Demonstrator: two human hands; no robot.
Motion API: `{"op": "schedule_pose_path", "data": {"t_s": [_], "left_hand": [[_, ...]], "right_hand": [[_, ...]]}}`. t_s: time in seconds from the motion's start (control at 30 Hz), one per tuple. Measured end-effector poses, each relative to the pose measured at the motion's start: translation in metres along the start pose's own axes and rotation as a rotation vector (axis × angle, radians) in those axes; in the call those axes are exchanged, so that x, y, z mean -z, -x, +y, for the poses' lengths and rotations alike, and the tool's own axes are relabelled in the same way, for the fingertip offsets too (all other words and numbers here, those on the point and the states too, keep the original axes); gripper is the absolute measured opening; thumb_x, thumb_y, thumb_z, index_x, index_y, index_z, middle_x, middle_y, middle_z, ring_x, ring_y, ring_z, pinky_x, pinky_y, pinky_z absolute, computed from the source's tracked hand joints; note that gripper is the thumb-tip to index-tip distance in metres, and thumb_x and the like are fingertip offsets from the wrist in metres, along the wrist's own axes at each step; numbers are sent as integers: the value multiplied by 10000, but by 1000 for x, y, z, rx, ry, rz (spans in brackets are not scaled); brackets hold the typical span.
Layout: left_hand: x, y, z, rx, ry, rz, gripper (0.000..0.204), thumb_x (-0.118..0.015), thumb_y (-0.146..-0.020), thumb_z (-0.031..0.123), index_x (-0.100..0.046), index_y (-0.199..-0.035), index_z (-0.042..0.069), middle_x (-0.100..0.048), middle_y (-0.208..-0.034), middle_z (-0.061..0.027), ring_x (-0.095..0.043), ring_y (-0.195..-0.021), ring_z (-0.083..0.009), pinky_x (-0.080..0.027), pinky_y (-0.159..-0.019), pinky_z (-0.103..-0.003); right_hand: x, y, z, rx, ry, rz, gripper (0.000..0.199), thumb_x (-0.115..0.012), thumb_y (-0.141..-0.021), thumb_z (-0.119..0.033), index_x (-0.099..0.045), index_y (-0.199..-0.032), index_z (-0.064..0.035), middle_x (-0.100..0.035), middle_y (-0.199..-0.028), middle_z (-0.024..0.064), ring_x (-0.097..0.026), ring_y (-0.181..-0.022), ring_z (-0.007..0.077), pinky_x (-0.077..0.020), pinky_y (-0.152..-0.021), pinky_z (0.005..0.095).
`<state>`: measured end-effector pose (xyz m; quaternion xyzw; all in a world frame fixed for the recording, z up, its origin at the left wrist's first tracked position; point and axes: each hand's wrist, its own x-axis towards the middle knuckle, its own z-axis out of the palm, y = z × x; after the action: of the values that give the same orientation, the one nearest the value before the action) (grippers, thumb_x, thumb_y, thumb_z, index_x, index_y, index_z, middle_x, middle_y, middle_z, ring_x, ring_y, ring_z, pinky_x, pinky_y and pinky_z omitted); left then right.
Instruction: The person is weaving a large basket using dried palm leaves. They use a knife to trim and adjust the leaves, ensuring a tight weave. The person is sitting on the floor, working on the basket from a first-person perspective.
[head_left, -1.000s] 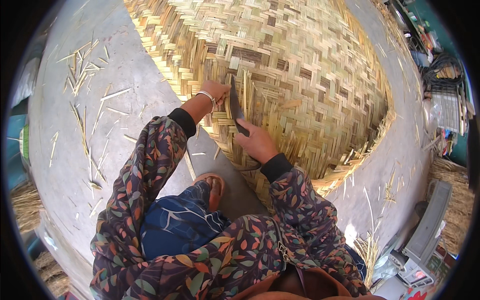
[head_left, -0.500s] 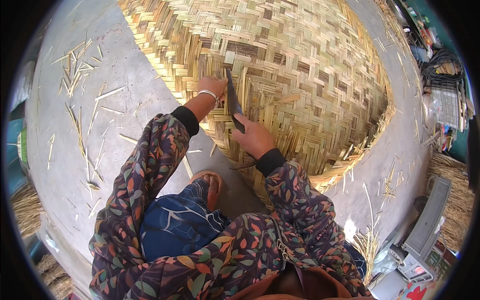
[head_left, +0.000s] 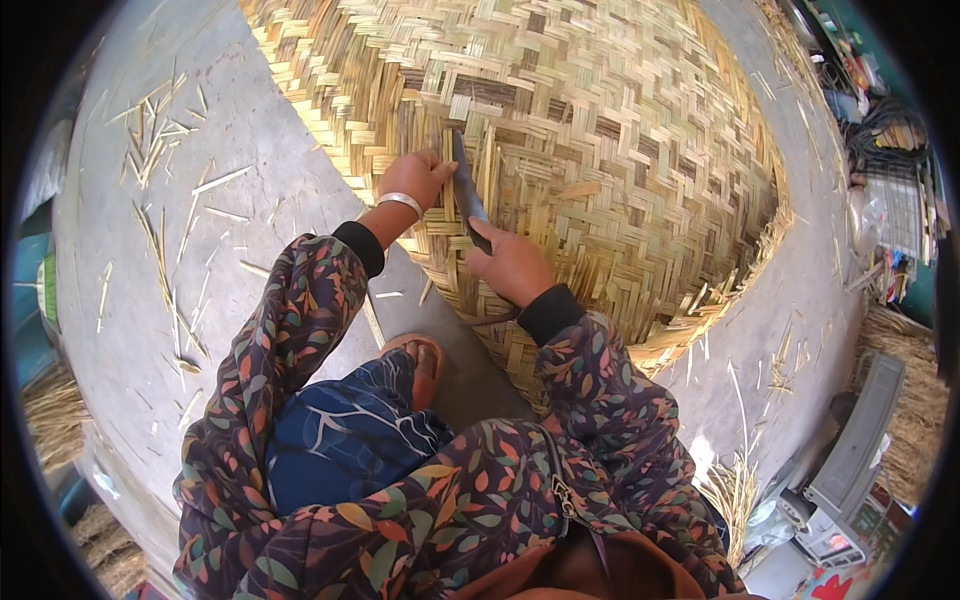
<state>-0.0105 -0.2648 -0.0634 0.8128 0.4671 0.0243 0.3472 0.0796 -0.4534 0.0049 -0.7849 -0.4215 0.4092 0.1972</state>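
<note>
A large mat (head_left: 610, 150) woven from flat, split pale and brown strips lies before me, its near-left border loose with strip ends. In my right hand (head_left: 515, 265) is a knife (head_left: 464, 180), gripped by its handle. Its dark, long blade points away from me, among the strips and just right of my left fingers. My left hand (head_left: 415, 182), with a white bangle at the wrist, is closed over the mat's left part. Its fingertips are pressed together beside the blade; whatever they pinch is too small to make out.
Cut strip scraps (head_left: 150, 140) litter the grey floor (head_left: 270, 180) to the left. My sandalled foot (head_left: 425, 365) stands close to the mat's near edge. At the right are coiled dark cables (head_left: 885, 130), a long grey casing (head_left: 860, 430) and straw bundles (head_left: 915, 400).
My left hand has shifted slightly left and toward me, away from the blade. My right hand and the knife have moved only a little, with the blade tilted somewhat differently.
</note>
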Motion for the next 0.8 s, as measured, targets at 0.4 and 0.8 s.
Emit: {"op": "schedule_pose_path", "data": {"t_s": [0.4, 0.8], "left_hand": [[0, 14, -17, -217, 21, -51, 407, -684, -827, 483, -613, -777, 85, -633, -665, -99, -622, -636, -292, -476, -587, -416], [5, 5, -10, 145, 311, -163, 408, -664, -836, 469, -710, -914, 71, -702, -807, -114, -672, -764, -257, -515, -699, -394]], "right_hand": [[56, 63, 15, 37, 87, -156, 511, -600, -821, -323, -576, -1280, -100, -657, -889, 239, -639, -823, 403, -504, -754, 448], [62, 103, 13, -108, -6, -218, 595, -620, -814, -318, -502, -1369, -136, -651, -800, 228, -650, -745, 384, -501, -693, 435]]}}
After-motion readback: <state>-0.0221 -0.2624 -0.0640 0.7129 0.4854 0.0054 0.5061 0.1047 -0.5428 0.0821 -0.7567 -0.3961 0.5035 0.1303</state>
